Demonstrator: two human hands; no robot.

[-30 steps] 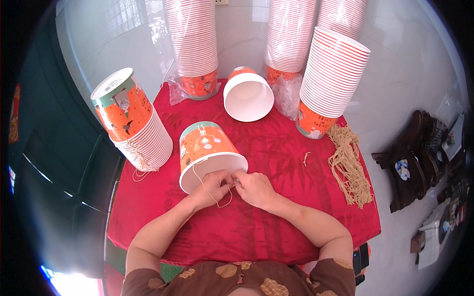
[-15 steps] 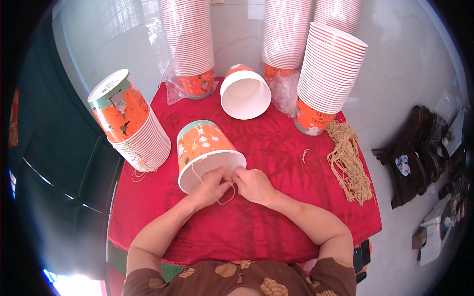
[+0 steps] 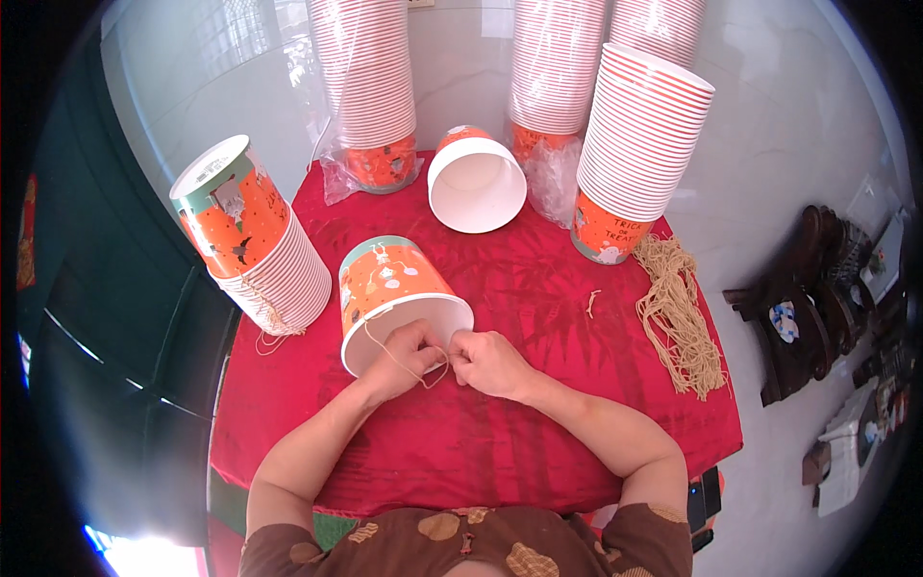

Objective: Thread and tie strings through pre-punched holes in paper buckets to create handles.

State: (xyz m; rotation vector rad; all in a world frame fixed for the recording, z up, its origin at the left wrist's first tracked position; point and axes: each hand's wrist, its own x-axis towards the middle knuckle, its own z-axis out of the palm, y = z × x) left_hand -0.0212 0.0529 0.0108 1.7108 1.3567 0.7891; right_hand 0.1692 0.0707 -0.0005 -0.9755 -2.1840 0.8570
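A paper bucket point(image 3: 399, 276), orange with a green base band and white rim, lies on its side with its mouth toward me. A thin tan cord point(image 3: 377, 338) comes from the left part of its rim and loops over my left hand point(image 3: 408, 358). That hand is closed at the bucket's mouth, its fingertips pinching the cord and partly hidden. Just right of it, beside the rim, my right hand point(image 3: 488, 363) is closed too, fingers pinched together where the cord loop ends. The cord's tip is too small to make out.
Another bucket point(image 3: 477, 188) lies at the back. Nested bucket stacks stand at left point(image 3: 255, 240), back left point(image 3: 370, 96), back centre point(image 3: 553, 87) and right point(image 3: 639, 144). A bundle of tan cords point(image 3: 678, 317) and a short cord scrap point(image 3: 592, 304) rest on the red tablecloth point(image 3: 558, 442).
The bucket has shifted slightly left. My hands have drawn slightly apart at the mouth, and the cord loop between them looks smaller.
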